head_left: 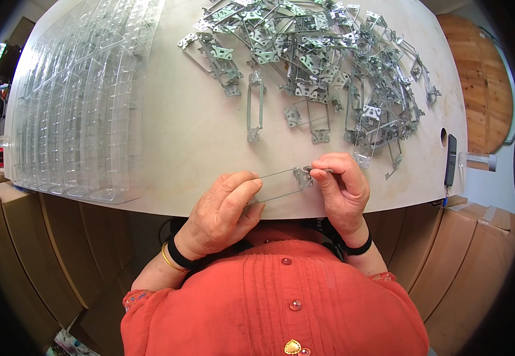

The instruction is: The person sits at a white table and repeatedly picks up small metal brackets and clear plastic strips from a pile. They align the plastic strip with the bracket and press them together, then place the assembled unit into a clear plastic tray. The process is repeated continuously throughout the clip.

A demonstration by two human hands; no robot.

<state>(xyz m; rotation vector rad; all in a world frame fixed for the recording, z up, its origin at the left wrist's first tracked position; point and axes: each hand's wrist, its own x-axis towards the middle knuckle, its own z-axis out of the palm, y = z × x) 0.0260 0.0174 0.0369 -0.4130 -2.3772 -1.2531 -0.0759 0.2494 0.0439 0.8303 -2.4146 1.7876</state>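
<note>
Between my two hands, over the table's near edge, is a metal bracket frame (281, 183) with two thin parallel rods and a punched plate at its right end. My left hand (225, 207) is closed round the frame's left end, which the fingers hide. With thumb and forefinger my right hand (343, 188) pinches the plate end, where a small dark piece pokes out between the fingertips. Beyond my hands lies a tangled heap of similar metal bracket frames (323, 65). A few lie apart at its near side, among them one upright single frame (255, 110).
Stacked clear plastic trays (85, 101) cover the left of the white table (180, 130). A dark handheld device (450, 160) rests at the right edge, near a round hole. Cardboard boxes (447, 249) stand below on both sides. A round wooden board (480, 83) is at the right.
</note>
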